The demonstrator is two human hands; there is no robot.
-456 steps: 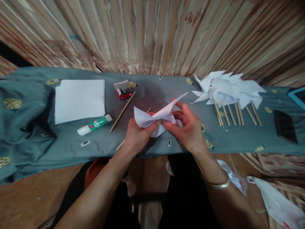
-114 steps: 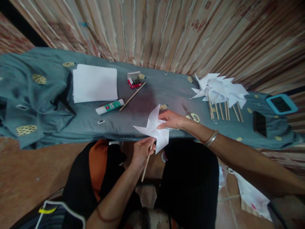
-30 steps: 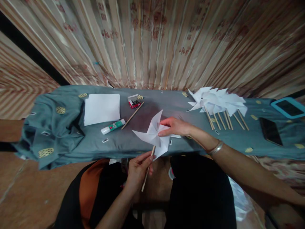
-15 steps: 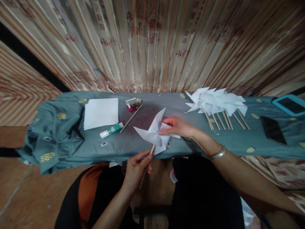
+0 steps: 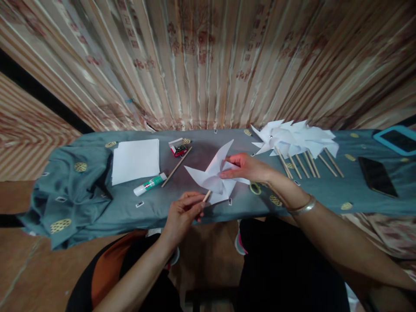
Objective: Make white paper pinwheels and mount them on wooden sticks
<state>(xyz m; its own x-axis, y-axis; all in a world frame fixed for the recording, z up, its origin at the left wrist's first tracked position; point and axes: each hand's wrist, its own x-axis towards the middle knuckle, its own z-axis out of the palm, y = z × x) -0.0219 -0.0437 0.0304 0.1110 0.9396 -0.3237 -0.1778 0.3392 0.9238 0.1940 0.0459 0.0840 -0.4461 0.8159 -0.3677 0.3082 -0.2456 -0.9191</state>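
Pinching the pinwheel's stick [image 5: 206,196], left fingers [image 5: 191,203] grip while right fingers [image 5: 231,170] clasp its paper pinwheel [image 5: 212,178].

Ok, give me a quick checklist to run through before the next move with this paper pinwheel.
1. Left hand grips the thin wooden stick: ok.
2. Right hand pinches the centre of the white paper pinwheel: ok.
3. Pin through the centre into the stick: cannot tell, fingers hide it.
4. Small red box of pins open on the grey-blue cloth: ok.
5. Room beside the finished white pinwheels on sticks: ok.
6. Green and white glue stick capped: cannot tell.
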